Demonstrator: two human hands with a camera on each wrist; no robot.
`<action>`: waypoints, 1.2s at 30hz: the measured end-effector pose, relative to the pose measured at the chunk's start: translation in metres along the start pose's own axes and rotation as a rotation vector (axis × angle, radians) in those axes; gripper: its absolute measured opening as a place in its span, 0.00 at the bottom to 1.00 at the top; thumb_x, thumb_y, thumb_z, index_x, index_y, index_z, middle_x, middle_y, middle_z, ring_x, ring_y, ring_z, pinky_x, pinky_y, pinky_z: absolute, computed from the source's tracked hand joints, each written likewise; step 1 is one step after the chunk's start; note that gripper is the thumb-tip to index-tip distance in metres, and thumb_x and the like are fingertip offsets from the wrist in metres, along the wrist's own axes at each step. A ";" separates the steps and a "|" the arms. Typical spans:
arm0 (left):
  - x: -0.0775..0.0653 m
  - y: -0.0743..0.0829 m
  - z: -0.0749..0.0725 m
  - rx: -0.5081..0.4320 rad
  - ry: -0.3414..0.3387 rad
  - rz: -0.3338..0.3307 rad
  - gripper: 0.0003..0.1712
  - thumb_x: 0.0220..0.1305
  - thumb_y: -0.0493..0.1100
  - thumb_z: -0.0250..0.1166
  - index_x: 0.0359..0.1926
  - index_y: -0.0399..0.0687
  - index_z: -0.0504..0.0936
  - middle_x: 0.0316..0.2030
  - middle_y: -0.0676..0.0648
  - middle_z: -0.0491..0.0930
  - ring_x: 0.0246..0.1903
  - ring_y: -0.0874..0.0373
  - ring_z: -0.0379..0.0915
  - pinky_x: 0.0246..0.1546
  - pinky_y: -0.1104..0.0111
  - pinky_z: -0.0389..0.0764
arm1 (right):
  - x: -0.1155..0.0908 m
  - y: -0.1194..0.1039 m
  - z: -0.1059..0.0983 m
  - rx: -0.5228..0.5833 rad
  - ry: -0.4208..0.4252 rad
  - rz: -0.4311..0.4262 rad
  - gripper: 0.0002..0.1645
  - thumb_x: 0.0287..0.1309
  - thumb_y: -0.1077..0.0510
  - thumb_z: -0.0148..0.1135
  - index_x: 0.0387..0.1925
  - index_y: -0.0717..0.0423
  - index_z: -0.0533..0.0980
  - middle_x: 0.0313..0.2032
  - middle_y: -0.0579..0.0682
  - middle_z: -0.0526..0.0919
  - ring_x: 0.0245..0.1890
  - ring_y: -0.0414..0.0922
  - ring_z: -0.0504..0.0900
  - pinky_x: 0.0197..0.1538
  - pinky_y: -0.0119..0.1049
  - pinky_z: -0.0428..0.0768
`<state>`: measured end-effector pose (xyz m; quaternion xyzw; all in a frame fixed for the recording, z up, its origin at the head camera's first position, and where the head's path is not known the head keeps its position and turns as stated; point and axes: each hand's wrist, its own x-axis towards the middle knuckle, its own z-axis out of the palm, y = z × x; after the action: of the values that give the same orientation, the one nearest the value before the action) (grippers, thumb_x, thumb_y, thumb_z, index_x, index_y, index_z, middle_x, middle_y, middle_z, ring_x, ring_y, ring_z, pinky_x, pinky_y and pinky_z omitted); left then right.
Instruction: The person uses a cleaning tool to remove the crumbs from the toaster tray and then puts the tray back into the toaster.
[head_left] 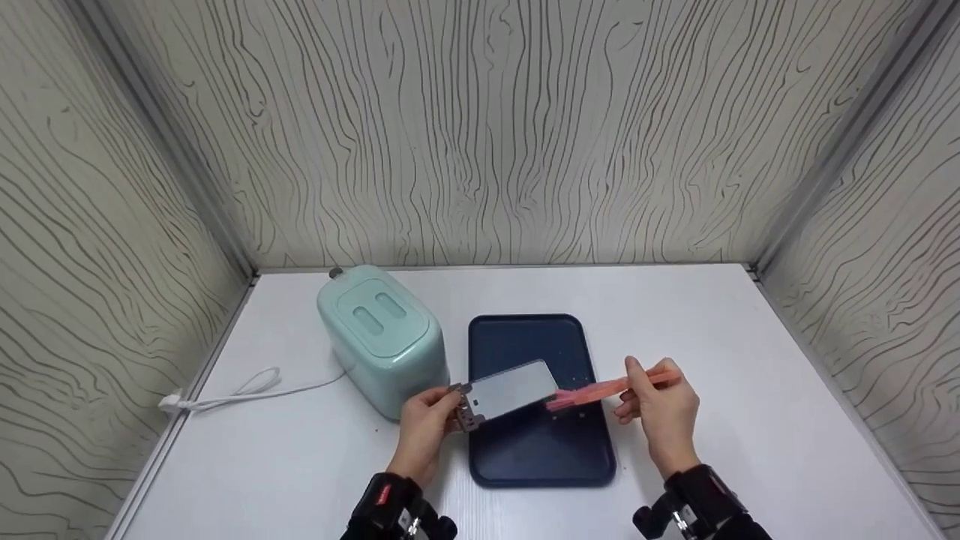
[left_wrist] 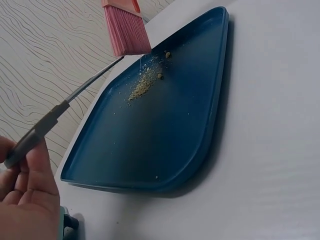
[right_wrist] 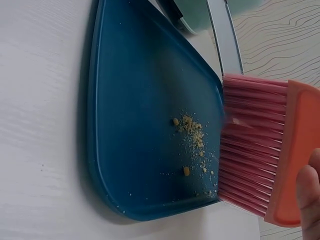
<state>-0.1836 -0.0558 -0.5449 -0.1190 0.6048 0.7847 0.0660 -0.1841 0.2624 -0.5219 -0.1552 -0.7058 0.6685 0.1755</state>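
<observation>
My left hand [head_left: 424, 429] pinches the dark bracket end of a flat metal crumb tray [head_left: 514, 390], thumb on top. The crumb tray is tilted over a dark blue rectangular tray [head_left: 536, 461]. My right hand [head_left: 666, 420] grips the orange handle of a brush [head_left: 604, 390], whose pink bristles [right_wrist: 252, 140] meet the crumb tray's far end. Yellowish crumbs [left_wrist: 145, 82] lie in a small heap on the blue tray below the bristles, a few larger bits among them. In the left wrist view the crumb tray shows edge-on.
A mint-green toaster [head_left: 386, 337] with two slots in its top stands left of the blue tray, close to my left hand. Its white cord [head_left: 259, 391] runs left to the table's edge. Patterned walls [head_left: 495, 135] enclose the white table [head_left: 697, 322] at the back and sides.
</observation>
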 end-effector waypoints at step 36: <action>-0.002 -0.001 0.003 0.014 -0.003 -0.011 0.17 0.68 0.37 0.64 0.51 0.26 0.80 0.36 0.43 0.82 0.30 0.58 0.79 0.33 0.67 0.84 | -0.009 -0.062 0.062 0.074 -0.270 -0.170 0.13 0.68 0.56 0.66 0.43 0.63 0.75 0.31 0.55 0.84 0.26 0.45 0.85 0.31 0.38 0.85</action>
<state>-0.1814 -0.0521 -0.5448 -0.1207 0.6097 0.7801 0.0719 -0.2037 0.1995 -0.4631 0.0029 -0.7085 0.6915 0.1408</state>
